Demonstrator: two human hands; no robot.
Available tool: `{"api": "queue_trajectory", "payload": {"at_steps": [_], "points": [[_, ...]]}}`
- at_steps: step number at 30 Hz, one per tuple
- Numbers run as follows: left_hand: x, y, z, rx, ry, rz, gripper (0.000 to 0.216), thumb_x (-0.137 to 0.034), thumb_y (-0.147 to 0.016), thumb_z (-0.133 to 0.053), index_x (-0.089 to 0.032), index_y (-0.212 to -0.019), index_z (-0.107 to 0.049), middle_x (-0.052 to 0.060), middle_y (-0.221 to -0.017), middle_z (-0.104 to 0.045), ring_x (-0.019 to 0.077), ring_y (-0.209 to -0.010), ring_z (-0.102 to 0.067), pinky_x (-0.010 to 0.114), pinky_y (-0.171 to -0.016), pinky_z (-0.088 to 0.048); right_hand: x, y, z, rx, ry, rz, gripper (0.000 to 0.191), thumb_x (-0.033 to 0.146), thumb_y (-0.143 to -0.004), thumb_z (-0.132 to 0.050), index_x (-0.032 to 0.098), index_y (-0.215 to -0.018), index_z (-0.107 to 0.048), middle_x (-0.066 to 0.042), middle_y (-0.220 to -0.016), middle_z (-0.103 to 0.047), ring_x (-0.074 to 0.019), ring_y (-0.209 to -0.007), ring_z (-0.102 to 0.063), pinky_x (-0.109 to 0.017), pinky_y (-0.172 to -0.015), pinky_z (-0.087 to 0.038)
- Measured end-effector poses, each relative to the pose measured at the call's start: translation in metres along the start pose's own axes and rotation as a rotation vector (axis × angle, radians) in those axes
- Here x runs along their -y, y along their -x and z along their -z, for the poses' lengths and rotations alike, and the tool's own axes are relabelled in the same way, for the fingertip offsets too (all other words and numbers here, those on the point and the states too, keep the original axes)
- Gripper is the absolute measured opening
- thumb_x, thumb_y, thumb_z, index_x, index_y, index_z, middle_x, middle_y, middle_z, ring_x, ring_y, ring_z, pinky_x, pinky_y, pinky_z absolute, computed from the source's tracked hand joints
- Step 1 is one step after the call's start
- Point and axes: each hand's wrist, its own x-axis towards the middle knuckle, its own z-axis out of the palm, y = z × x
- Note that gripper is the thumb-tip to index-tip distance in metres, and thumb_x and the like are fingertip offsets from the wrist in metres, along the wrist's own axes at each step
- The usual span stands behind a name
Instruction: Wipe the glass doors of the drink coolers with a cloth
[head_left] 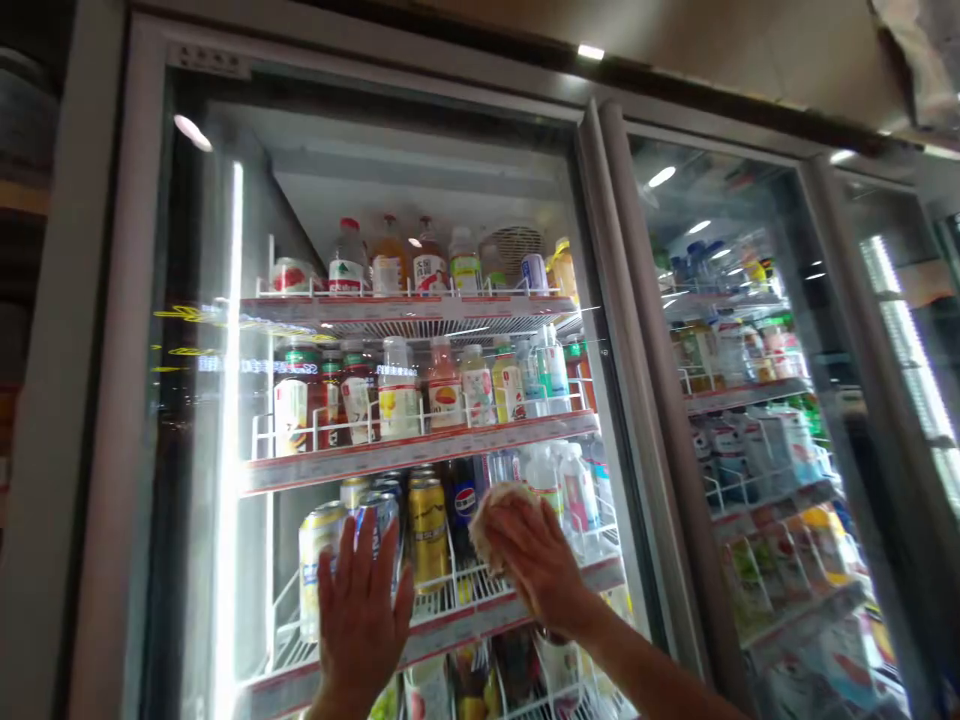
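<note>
A glass fridge door [420, 150] in a grey frame fills the middle of the head view. Against its glass lies a light beige cloth [491, 520], pressed flat under my right hand [534, 565], whose fingers curl over it. My left hand [364, 610] is held up with its fingers spread, holding nothing, its palm toward the glass. Behind it, inside the fridge, stand several drink cans, among them a gold can [429, 530] and a white-and-yellow can [319, 560]. Whether the left palm touches the glass I cannot tell.
Upper fridge shelves [420, 455] carry several rows of bottles. A bright light strip [231, 430] runs down the left inside. To the right, past a vertical handle [645, 330], another stocked fridge door [750, 370] stands shut. Lamp reflections show on the glass.
</note>
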Motion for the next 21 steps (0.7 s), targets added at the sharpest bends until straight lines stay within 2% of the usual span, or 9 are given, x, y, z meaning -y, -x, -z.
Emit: {"api": "queue_trajectory", "payload": {"at_steps": [4,5,6,9,10,13,15,19,21], "points": [[-0.002,0.002,-0.001,-0.001,0.012,0.017,0.067,-0.018,-0.081,-0.053,-0.021,-0.142,-0.023,0.009,-0.149,-0.024,0.0252,-0.138,-0.02,0.048,-0.114,-0.015,-0.012,0.006,0.0,-0.288,0.125,-0.375,0.057,0.018,-0.088,-0.042,0.023,-0.143,-0.027,-0.008,-0.147,-0.032,-0.0277,-0.139,-0.02,-0.053,-0.108,-0.027],[-0.002,0.002,-0.001,-0.004,0.015,0.019,0.067,-0.018,-0.082,-0.052,-0.022,-0.142,-0.023,0.008,-0.149,-0.024,0.0251,-0.138,-0.02,0.048,-0.114,-0.015,-0.009,0.008,-0.001,-0.277,0.117,-0.376,0.059,0.017,-0.088,-0.042,0.022,-0.144,-0.025,-0.008,-0.148,-0.03,-0.0287,-0.139,-0.019,-0.054,-0.107,-0.028],[-0.003,0.002,-0.002,-0.006,0.017,0.021,0.067,-0.018,-0.082,-0.052,-0.022,-0.142,-0.023,0.009,-0.149,-0.024,0.025,-0.138,-0.02,0.048,-0.114,-0.015,-0.004,0.011,-0.001,-0.21,0.09,-0.311,0.059,0.017,-0.088,-0.041,0.021,-0.144,-0.024,-0.007,-0.148,-0.03,-0.0287,-0.139,-0.019,-0.053,-0.108,-0.027],[-0.002,0.002,-0.001,-0.009,0.025,0.019,0.066,-0.018,-0.082,-0.051,-0.022,-0.142,-0.023,0.008,-0.149,-0.024,0.0245,-0.138,-0.021,0.048,-0.114,-0.015,0.006,0.018,0.0,0.029,0.009,-0.044,0.055,0.017,-0.088,-0.04,0.021,-0.142,-0.031,-0.003,-0.144,-0.039,-0.0256,-0.138,-0.023,-0.049,-0.112,-0.021],[-0.002,0.001,0.001,-0.007,0.033,0.022,0.065,-0.018,-0.083,-0.051,-0.022,-0.142,-0.024,0.008,-0.149,-0.024,0.0245,-0.138,-0.02,0.048,-0.114,-0.015,0.003,0.016,0.001,0.018,0.015,-0.049,0.055,0.017,-0.088,-0.04,0.022,-0.141,-0.031,-0.003,-0.144,-0.039,-0.0249,-0.137,-0.024,-0.049,-0.112,-0.021],[-0.008,-0.001,0.008,0.021,0.082,0.054,0.064,-0.017,-0.083,-0.05,-0.023,-0.141,-0.025,0.007,-0.15,-0.023,0.0246,-0.139,-0.018,0.05,-0.114,-0.013,-0.011,-0.002,0.0,-0.262,0.092,-0.337,0.057,0.017,-0.088,-0.042,0.024,-0.143,-0.027,-0.006,-0.149,-0.029,-0.0266,-0.138,-0.021,-0.053,-0.11,-0.024],[-0.018,-0.004,0.014,0.027,0.159,0.074,0.063,-0.014,-0.083,-0.049,-0.024,-0.141,-0.025,0.007,-0.15,-0.024,0.024,-0.139,-0.019,0.05,-0.114,-0.014,-0.007,-0.018,-0.005,-0.345,0.069,-0.409,0.059,0.017,-0.088,-0.043,0.024,-0.144,-0.025,-0.007,-0.151,-0.024,-0.0286,-0.14,-0.017,-0.056,-0.108,-0.025],[-0.049,-0.009,0.014,0.03,0.443,-0.014,0.056,-0.016,-0.086,-0.041,-0.022,-0.14,-0.027,0.008,-0.146,-0.032,0.0197,-0.134,-0.032,0.039,-0.106,-0.036,0.038,-0.031,-0.013,-0.147,-0.204,-0.23,0.053,0.021,-0.091,-0.036,0.023,-0.143,-0.026,-0.006,-0.148,-0.031,-0.025,-0.139,-0.02,-0.052,-0.11,-0.027],[-0.064,-0.015,0.006,0.024,0.518,0.029,0.053,-0.018,-0.089,-0.036,-0.019,-0.141,-0.025,0.01,-0.144,-0.036,0.0178,-0.131,-0.036,0.034,-0.099,-0.044,0.058,-0.028,-0.01,-0.147,-0.365,-0.271,0.05,0.022,-0.093,-0.03,0.021,-0.143,-0.024,-0.005,-0.145,-0.037,-0.0187,-0.137,-0.027,-0.042,-0.111,-0.03]]}}
